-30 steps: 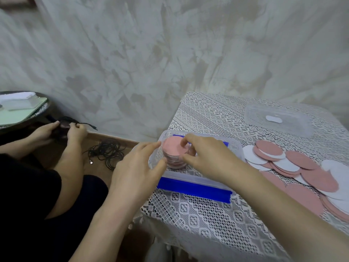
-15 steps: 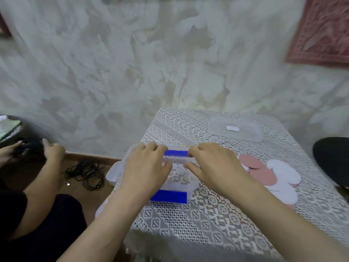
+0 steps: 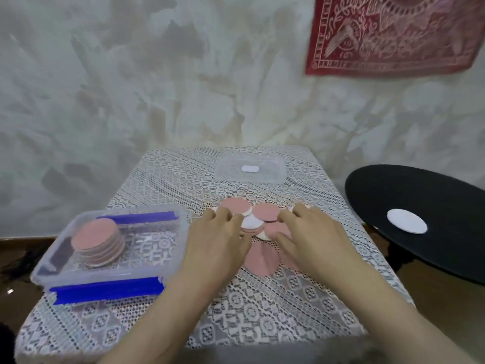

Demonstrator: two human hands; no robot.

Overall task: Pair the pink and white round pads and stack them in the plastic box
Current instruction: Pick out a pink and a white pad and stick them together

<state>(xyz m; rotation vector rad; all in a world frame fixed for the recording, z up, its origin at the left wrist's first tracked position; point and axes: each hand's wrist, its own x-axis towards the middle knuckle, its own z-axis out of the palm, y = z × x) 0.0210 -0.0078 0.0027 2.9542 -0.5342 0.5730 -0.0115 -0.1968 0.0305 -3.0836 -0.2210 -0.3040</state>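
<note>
loose pads (image 3: pixel 262 256) partly hidden, red hanging (image 3: pixel 388 35) cropped

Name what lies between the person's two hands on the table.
The head view shows loose, overlapping pink and white pads between the left hand and the right hand.

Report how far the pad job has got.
Done: a stack of pink-topped round pads sits in the clear plastic box. In hand: the left hand and right hand touch the loose pink and white pads on the lace tablecloth, none lifted. Left: that pile, plus one white round pad on the black round surface.
</note>
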